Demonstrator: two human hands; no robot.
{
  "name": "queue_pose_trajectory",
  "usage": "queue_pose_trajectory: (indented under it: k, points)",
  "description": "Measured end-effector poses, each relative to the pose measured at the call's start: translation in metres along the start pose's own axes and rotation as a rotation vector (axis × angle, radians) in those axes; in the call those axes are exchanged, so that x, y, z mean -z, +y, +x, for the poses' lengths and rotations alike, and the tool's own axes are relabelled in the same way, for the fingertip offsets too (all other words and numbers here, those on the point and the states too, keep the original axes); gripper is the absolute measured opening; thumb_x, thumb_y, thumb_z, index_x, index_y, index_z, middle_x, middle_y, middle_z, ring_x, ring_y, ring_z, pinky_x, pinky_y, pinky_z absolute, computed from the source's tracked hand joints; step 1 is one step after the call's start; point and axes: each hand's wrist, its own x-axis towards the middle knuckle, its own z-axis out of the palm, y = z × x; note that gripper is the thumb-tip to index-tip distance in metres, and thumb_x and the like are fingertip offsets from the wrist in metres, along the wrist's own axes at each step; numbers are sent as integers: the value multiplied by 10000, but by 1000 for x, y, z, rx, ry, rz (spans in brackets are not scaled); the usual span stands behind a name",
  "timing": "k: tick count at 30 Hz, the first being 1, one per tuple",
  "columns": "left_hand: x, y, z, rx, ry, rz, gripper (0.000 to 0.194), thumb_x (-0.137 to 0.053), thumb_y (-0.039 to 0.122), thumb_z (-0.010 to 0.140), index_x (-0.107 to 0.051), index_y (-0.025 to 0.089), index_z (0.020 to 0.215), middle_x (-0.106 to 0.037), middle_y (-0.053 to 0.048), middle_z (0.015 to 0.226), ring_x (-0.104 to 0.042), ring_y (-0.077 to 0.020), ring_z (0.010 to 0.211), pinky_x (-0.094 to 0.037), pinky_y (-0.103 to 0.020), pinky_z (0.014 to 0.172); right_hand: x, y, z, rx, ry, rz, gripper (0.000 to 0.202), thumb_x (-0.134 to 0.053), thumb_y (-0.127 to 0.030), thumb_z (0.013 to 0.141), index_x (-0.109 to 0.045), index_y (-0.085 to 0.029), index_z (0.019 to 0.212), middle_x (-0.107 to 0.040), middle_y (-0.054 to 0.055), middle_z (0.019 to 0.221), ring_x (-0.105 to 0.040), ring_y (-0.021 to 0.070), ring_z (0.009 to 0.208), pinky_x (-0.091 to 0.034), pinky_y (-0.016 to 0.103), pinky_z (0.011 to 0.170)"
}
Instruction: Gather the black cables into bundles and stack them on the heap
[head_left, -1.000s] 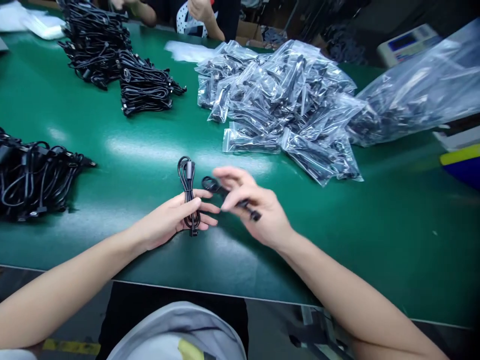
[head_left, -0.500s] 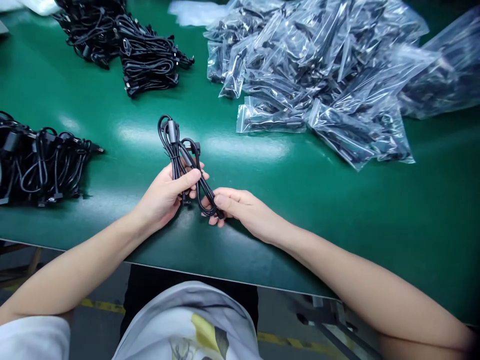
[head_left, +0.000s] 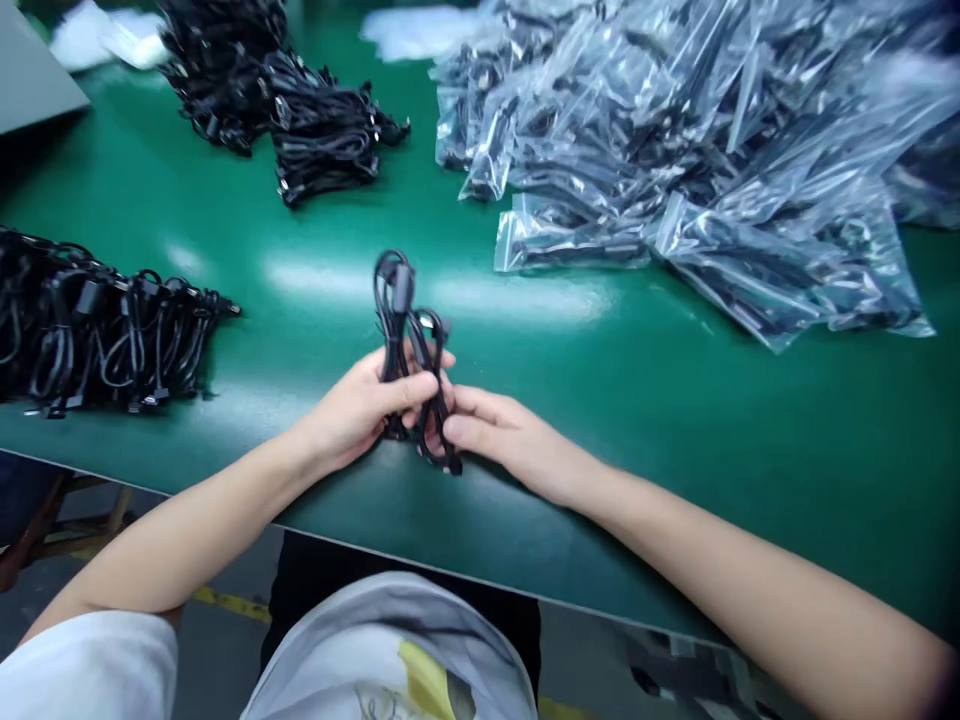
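Two coiled black cables (head_left: 394, 300) stand nearly upright above the green table, side by side. My left hand (head_left: 382, 400) is closed around them, its thumb pressed across the front. At the lower part of the right-hand coil, my right hand (head_left: 491, 425) pinches the cable with thumb and fingers. A thick cylindrical lump shows near the top of the left coil, and a connector sticks out at the upper right of the other. Some fingertips are hidden behind the cables.
Bundled black cables (head_left: 112, 340) lie in a row at the left, with more cable piles (head_left: 326, 130) farther back. Clear zip bags (head_left: 637, 130) holding dark items are heaped at the back right. A pale box-like corner (head_left: 34, 75) juts in at the far left of the green table (head_left: 600, 440).
The view has shifted left, so the table's things appear farther right. The two cables are more upright and closer together, and both hands are still on them.
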Motion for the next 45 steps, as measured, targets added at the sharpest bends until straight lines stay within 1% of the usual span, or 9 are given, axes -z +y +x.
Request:
queue_pose_trajectory:
  k: [3,9,12,17,31,36,39,42,45]
  points:
    - [1,-2,-1,19,-48,52,408,-838,385,724,-706,132,1015,-602,18,677,-459,-59,524,-357,-208,504,-3,-1,0,-4,28,-186,211,-572,-351,903,-619,-168,997,-602,17,845,-574,159,757,-469,299,706]
    - [8,8,4,-123,187,-53,388,-819,407,755,-683,130,990,-525,44,637,-445,-46,535,-346,-172,496,-11,-2,-6,137,286,-663,140,-535,-258,902,-606,-188,805,-513,3,769,-497,147,679,-375,289,620]
    - [9,12,5,-151,206,-111,383,-829,418,743,-691,131,956,-503,46,637,-435,-40,534,-341,-156,478,-14,-4,-10,222,390,-840,84,-559,-211,899,-617,-195,841,-478,-12,728,-472,144,656,-351,292,613]
    - [7,11,1,-179,134,-59,442,-857,461,693,-695,147,957,-548,33,681,-448,-41,528,-360,-174,492,-13,-5,-12,238,424,-861,88,-616,-197,887,-620,-203,975,-478,-27,719,-472,141,628,-360,279,588]
    - [8,9,-3,-200,49,86,341,-809,391,768,-722,170,1012,-574,20,709,-469,-61,562,-355,-211,542,-8,-6,-10,187,428,-900,127,-657,-220,844,-534,-209,813,-456,-28,738,-442,149,662,-329,288,606]
    - [5,2,-4,-148,-71,152,345,-743,405,834,-686,163,1072,-644,-4,708,-537,-88,569,-400,-222,548,1,-10,-5,157,371,-585,84,-601,-271,862,-589,-206,810,-543,16,868,-527,184,810,-395,328,717]
    - [5,2,-4,-166,-53,132,317,-726,419,844,-678,158,1018,-690,-34,771,-581,-98,588,-445,-226,567,6,-11,-4,218,490,-243,150,-662,-350,837,-625,-214,888,-538,-16,769,-482,150,674,-381,305,638]
    - [5,1,-4,-133,-143,153,278,-706,417,862,-686,158,960,-710,-56,827,-647,-119,649,-492,-230,604,7,-14,-5,244,601,-94,172,-689,-383,831,-673,-213,853,-461,-49,611,-397,131,564,-348,299,583]
    - [4,-5,-4,8,-338,212,310,-703,448,858,-690,154,954,-725,-75,825,-691,-154,690,-535,-261,647,2,-14,-7,204,451,-92,278,-662,-438,866,-733,-219,1024,-589,-16,688,-540,160,671,-437,317,687]
